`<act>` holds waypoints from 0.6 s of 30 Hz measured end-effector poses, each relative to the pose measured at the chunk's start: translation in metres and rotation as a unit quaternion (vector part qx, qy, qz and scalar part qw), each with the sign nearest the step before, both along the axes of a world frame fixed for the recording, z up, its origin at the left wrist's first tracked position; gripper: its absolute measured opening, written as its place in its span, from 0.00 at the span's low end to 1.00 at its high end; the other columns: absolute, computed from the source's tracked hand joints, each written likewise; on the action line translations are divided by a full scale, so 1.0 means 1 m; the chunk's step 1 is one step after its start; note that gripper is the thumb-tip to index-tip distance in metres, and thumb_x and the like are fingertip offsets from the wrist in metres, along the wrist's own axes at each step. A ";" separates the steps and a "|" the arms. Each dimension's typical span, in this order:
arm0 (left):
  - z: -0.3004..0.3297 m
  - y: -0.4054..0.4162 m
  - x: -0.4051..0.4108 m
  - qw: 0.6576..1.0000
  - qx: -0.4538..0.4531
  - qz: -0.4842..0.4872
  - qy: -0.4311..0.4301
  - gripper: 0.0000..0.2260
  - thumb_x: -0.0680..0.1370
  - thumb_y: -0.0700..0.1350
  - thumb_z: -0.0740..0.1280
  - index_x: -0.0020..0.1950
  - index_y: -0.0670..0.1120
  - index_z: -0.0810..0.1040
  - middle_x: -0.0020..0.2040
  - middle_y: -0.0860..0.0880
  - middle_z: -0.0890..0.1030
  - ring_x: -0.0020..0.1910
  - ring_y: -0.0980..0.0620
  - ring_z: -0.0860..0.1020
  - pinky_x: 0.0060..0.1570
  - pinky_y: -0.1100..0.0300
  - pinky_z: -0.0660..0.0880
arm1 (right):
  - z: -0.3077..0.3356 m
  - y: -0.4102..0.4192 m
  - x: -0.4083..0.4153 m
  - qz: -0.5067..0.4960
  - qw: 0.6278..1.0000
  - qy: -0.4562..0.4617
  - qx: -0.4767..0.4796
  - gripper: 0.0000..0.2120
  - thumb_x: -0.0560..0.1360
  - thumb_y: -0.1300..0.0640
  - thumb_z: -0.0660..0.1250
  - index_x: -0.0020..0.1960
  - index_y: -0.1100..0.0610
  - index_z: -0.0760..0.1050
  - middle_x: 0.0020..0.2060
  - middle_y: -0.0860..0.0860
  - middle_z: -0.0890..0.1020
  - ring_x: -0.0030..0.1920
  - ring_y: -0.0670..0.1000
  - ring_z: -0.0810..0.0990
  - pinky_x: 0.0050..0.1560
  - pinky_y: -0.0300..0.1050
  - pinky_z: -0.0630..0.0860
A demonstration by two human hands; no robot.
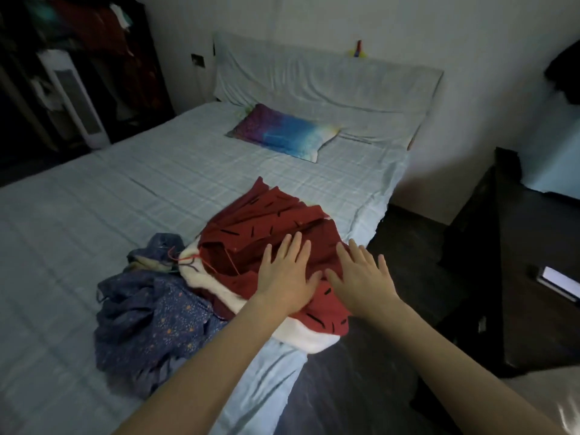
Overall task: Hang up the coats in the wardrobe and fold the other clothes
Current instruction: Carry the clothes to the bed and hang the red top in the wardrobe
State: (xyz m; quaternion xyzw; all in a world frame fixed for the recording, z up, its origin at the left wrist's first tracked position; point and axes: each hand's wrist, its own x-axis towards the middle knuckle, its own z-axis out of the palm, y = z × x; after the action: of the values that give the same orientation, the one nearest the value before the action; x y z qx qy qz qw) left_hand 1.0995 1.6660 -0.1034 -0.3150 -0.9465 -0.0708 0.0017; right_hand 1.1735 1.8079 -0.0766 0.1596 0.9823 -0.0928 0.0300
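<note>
Two bare forearms reach in from the bottom edge toward the near right corner of the bed (94, 199). The left hand (287, 273) lies flat on the red garment (266, 233), fingers straight and spread, palm down, holding nothing. The right hand (361, 274) lies just beside it, also flat with fingers splayed, on the garment's right edge; its thumb points toward the left hand's thumb and the two nearly meet. Neither hand grips the cloth; both press on it from above.

The red garment has short dark dashes printed on it and a white lining or layer (301, 335) showing along its near edge, which hangs a little over the bed's side. Touching it on the left lies a crumpled blue garment (150, 321) with small speckled dots, piled loosely on the sheet.

The bed wears a pale checked sheet. A pillow (282, 131) in purple, blue and white lies near the headboard (329, 80), well apart from the clothes. At the far left stands a dark wardrobe (78, 58), with clothes dimly visible inside. Dark furniture (518, 246) stands to the right of the bed, with a small flat pale object (557, 282) on it, too blurred to identify.
</note>
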 end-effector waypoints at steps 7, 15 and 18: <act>-0.010 -0.033 -0.062 0.996 -0.007 0.088 -0.022 0.32 0.81 0.61 0.52 0.80 0.49 0.49 0.81 0.49 0.45 0.79 0.51 0.44 0.75 0.44 0.46 | -0.006 -0.021 -0.081 0.075 0.997 -0.029 -0.007 0.33 0.80 0.40 0.51 0.79 0.52 0.47 0.79 0.54 0.49 0.78 0.55 0.48 0.76 0.59 0.45; -0.033 -0.073 -0.102 0.975 -0.025 0.206 -0.075 0.32 0.81 0.62 0.51 0.80 0.49 0.47 0.80 0.49 0.43 0.79 0.50 0.42 0.75 0.44 0.43 | -0.032 -0.048 -0.165 0.194 0.980 -0.049 -0.014 0.33 0.80 0.40 0.53 0.79 0.52 0.49 0.79 0.54 0.49 0.78 0.54 0.48 0.76 0.60 0.46; -0.037 -0.081 -0.121 0.958 -0.032 0.273 -0.087 0.32 0.81 0.62 0.51 0.80 0.49 0.46 0.80 0.49 0.43 0.79 0.49 0.42 0.75 0.44 0.42 | -0.038 -0.054 -0.206 0.250 0.967 -0.045 -0.005 0.33 0.80 0.41 0.53 0.79 0.52 0.49 0.79 0.54 0.49 0.78 0.55 0.48 0.76 0.60 0.46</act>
State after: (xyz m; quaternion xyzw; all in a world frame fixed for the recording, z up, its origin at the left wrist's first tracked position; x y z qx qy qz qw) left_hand 0.9787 1.5851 -0.1408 -0.0372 -0.9947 -0.0645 -0.0711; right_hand 0.9679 1.7539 -0.1146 -0.0877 0.9882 -0.0799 0.0968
